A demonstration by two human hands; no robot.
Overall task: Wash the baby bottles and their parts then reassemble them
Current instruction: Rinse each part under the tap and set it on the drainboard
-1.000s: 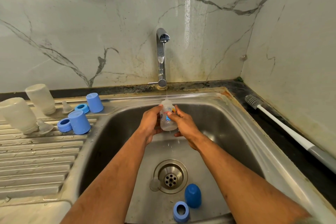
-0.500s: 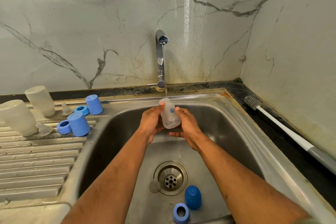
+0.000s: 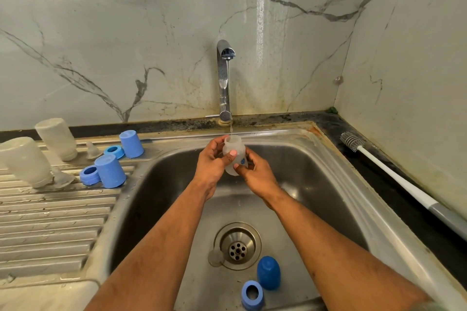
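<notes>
Both of your hands grip the small frosted translucent plastic baby bottle (image 3: 233, 155) over the stainless steel sink basin (image 3: 161, 184). Your left hand (image 3: 211, 165) wraps its side with the thumb pressed across the front, and your right hand (image 3: 257, 174) pinches the lower part with curled fingers. You hold it upright, mouth up, under the thin stream from the chrome tap (image 3: 224, 78).

Much of the bottle's body is hidden behind your thumb and fingers; only a bit of its blue print shows, too small to read. On the basin floor by the round metal drain (image 3: 237, 247) lie a dark blue domed plastic cap (image 3: 268, 272) and a lighter blue screw ring (image 3: 252, 294). A clear rounded piece (image 3: 216, 256) touches the drain rim; you cannot tell what it is.

On the ribbed draining board (image 3: 50, 230) stand two frosted bottles upside down (image 3: 24, 161), the near one cut off at the left edge, with two blue caps (image 3: 110, 171), two blue rings (image 3: 89, 175) and two clear teats (image 3: 93, 150). A white-handled bottle brush (image 3: 394, 179) lies on the dark counter to the right, its grey end cut off by the frame.

Compared with half a second ago, the bottle has turned from tilted to upright, and your left thumb has moved across its front.
</notes>
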